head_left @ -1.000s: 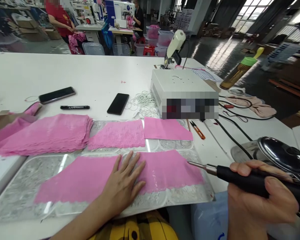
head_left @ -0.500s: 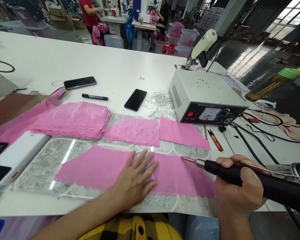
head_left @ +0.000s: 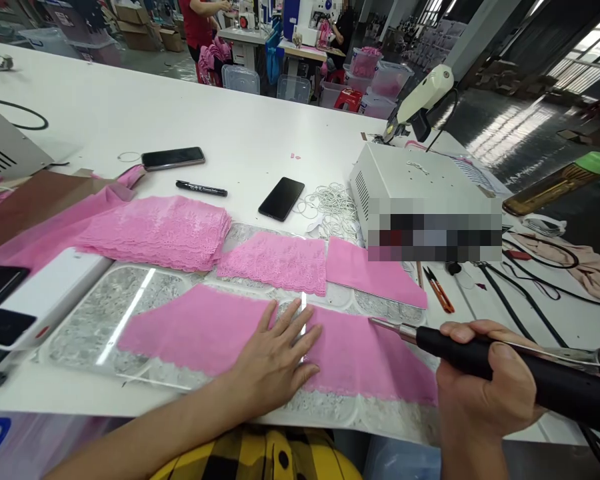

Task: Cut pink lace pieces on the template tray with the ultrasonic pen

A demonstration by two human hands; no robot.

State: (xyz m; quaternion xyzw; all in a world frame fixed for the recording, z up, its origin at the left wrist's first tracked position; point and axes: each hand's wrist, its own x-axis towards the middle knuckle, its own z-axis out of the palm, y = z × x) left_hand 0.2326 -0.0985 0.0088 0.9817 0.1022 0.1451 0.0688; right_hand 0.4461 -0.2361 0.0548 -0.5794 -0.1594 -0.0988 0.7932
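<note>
— What's in the head view?

— I see my left hand spread flat, fingers released, pressing the long pink lace strip lying on the clear scuffed cutting board at the near table edge.

— And the other?

— My right hand clenches the black-handled metal-tipped cutting wand, tip touching the strip's far-right edge.

The long pink lace cloth strip at lower centre looked soft and matt, lying on a scratched, glossy clear plastic sheet. The black matt-handled tool at lower right had a shiny metal tip. The white table looked smooth, and the black phone at centre glossy.
</note>
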